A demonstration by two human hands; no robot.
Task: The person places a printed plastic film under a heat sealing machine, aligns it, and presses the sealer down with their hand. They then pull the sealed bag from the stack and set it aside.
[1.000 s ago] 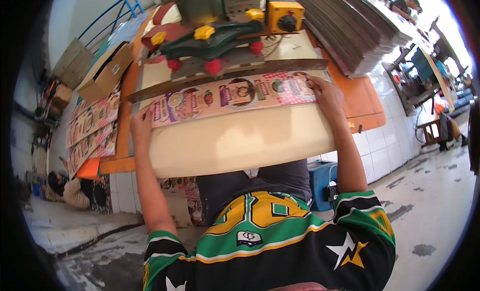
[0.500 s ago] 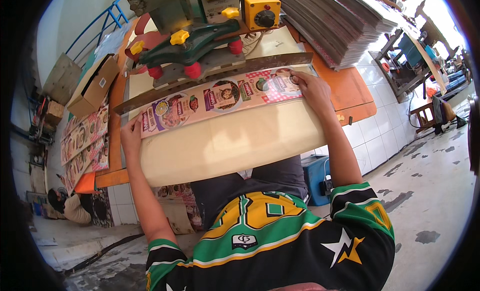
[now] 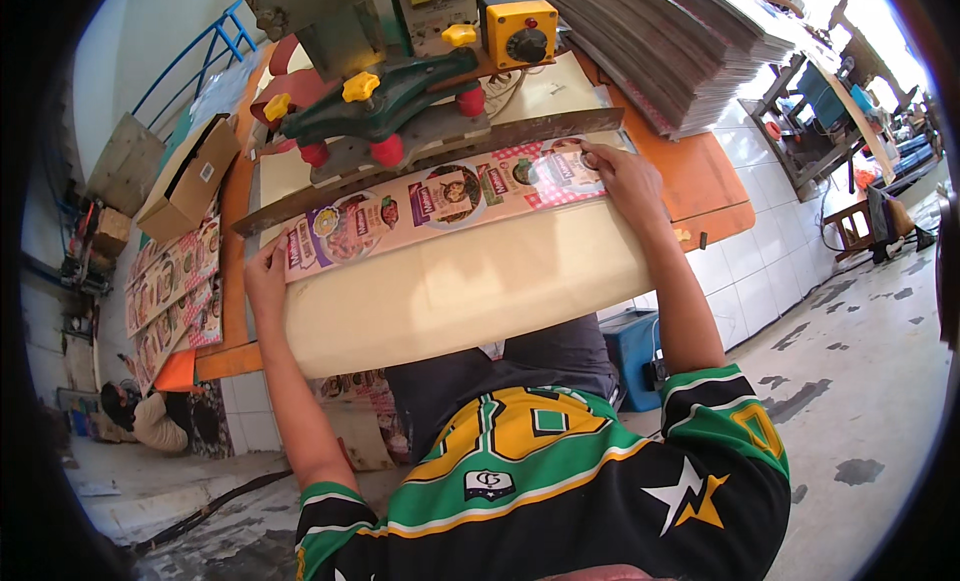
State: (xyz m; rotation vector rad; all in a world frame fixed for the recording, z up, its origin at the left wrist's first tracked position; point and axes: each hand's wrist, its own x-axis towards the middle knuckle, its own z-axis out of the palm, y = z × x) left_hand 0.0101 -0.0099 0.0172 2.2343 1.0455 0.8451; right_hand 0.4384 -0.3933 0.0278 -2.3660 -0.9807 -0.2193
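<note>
A long printed cardboard sheet (image 3: 440,203) with colourful food pictures lies across a cream work surface (image 3: 460,286), its far edge under a dark metal bar (image 3: 430,151) of a green press machine (image 3: 375,86). My left hand (image 3: 264,273) grips the sheet's left end. My right hand (image 3: 620,181) presses flat on its right end, fingers spread near the bar.
A tall stack of grey flat sheets (image 3: 680,41) stands at the back right. A yellow control box (image 3: 518,31) sits behind the press. An open cardboard box (image 3: 190,181) and more printed sheets (image 3: 165,301) lie to the left. A blue crate (image 3: 630,346) stands under the table.
The view has tilted and drawn closer. Both hands stay on the ends of the printed sheet, which lies against the bar as before.
</note>
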